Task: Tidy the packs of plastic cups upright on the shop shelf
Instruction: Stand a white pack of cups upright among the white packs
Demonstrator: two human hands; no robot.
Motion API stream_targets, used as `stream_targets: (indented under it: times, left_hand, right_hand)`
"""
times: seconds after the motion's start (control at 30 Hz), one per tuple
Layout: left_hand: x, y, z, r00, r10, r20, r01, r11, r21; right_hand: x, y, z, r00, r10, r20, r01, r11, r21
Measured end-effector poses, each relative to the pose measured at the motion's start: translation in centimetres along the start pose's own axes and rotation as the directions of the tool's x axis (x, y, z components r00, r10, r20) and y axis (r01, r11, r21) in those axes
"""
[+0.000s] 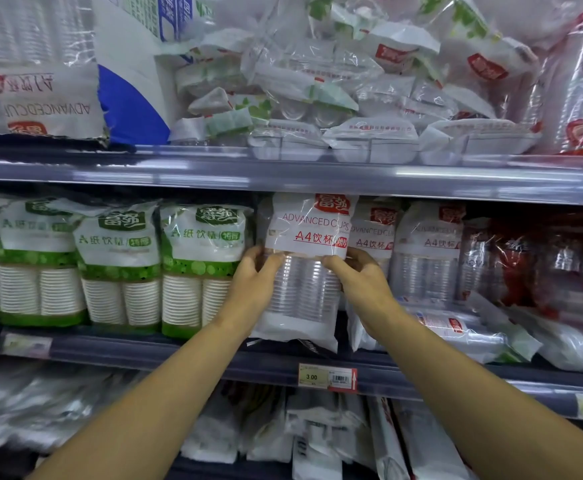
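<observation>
A pack of clear plastic cups (305,292) with a white and red "ADVANCED CUPS" label stands upright at the front of the middle shelf (193,355). My left hand (253,277) grips its left side and my right hand (364,277) grips its right side, thumbs across the front. More upright packs of the same cups (425,258) stand just to its right. Further right, other cup packs (463,330) lie flat on the shelf.
Green-and-white packs of paper cups (120,265) stand in a row to the left. The top shelf holds a jumbled heap of cup packs (318,91). A price tag (328,376) sits on the shelf edge below the held pack. Bagged goods fill the bottom shelf.
</observation>
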State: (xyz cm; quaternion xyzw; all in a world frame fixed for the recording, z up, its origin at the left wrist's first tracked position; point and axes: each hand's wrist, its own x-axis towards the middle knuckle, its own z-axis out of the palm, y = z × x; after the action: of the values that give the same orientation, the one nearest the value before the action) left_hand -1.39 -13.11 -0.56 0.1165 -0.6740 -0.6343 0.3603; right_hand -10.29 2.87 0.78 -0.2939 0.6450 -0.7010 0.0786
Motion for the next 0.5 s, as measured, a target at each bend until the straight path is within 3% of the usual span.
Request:
stream_targets:
  times: [0.23,0.5]
  left_hand:
    - [0.2,1.4,0.7,0.997,0.055,-0.049,-0.055,0.998,0.009]
    - [-0.6,0.3,0.7,0.999,0.0,-0.041,0.002,1.0,0.031]
  right_hand:
    - [0.6,-0.5,0.2,0.999,-0.034,-0.025,0.036,0.997,0.075]
    - [0.7,1.4,0.5,1.0,-0.003,-0.005,0.003,0.999,0.044]
